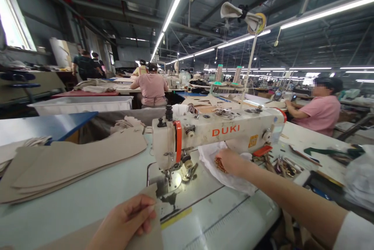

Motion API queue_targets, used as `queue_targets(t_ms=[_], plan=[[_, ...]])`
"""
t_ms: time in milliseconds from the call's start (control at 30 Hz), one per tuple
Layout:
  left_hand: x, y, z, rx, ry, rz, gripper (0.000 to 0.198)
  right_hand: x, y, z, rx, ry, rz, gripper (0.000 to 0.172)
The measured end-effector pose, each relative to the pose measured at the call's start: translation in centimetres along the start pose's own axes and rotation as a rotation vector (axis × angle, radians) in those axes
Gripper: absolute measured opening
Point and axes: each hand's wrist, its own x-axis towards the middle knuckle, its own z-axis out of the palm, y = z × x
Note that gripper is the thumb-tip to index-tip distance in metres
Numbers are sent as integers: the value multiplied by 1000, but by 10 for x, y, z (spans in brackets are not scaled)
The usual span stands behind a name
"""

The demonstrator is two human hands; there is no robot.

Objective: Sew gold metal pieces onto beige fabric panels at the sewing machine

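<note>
My left hand point(124, 220) pinches the corner of a tan fabric piece point(149, 222) lying on the sewing table just in front of the presser foot point(169, 178). My right hand point(230, 162) reaches under the arm of the white DUKI sewing machine point(222, 129) into a white plastic bag point(228, 178). Its fingers are closed round small orange-gold items point(219, 164) that I cannot name.
A stack of tan cut pieces point(67, 164) lies on the left of the table point(76, 203). Scissors and small tools point(284, 166) sit right of the machine. Thread cones point(219, 73) stand behind. Two people in pink shirts work at other tables, one ahead point(152, 88), one at the right point(320, 111).
</note>
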Motion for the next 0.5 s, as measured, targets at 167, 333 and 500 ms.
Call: queue_targets(t_ms=[167, 333, 500], plan=[[0, 2, -2, 33, 4, -4, 35, -15, 1, -1, -18, 17, -43, 13], [0, 5, -1, 32, 1, -17, 42, -29, 0, -7, -18, 107, -58, 24], [-2, 8, -1, 39, 3, -37, 43, -24, -8, -7, -17, 143, -92, 20]])
